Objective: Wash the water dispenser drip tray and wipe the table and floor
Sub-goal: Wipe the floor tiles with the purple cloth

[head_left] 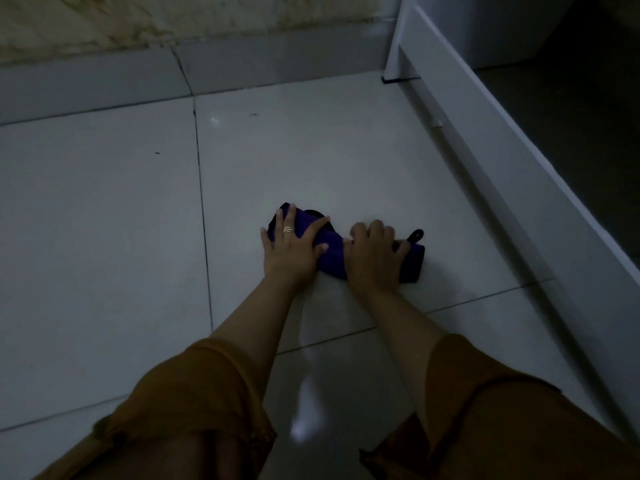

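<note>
Glossy tile floor (104, 237), dim light; purple cloth (332, 252) lies bunched on it. Left hand (289, 252) presses it flat-fingered, right hand (372, 258) curls round its end. Soft, light, probably slides easily; best gripped at the bunched middle

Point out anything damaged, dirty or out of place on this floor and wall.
The grey skirting has a crack running down to the floor joint. The wall above looks stained and blotchy. Two small dark specks lie on the floor tiles beyond the purple cloth.
</note>
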